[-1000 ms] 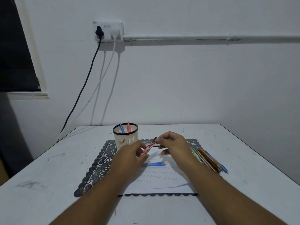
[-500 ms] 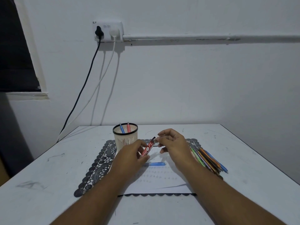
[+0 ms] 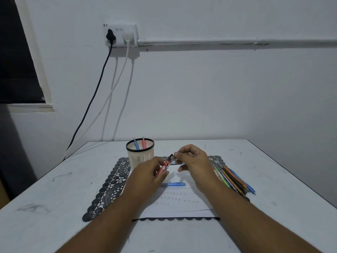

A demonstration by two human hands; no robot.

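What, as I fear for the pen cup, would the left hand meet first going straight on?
Probably the right hand, which pinches the red tube at its far end; the pen cup stands left of that line.

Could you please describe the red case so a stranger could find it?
On the white table, above the black lace mat, the left hand holds a slim red case; the right hand pinches its black-tipped end. Unlike the pens nearby, it bears white print.
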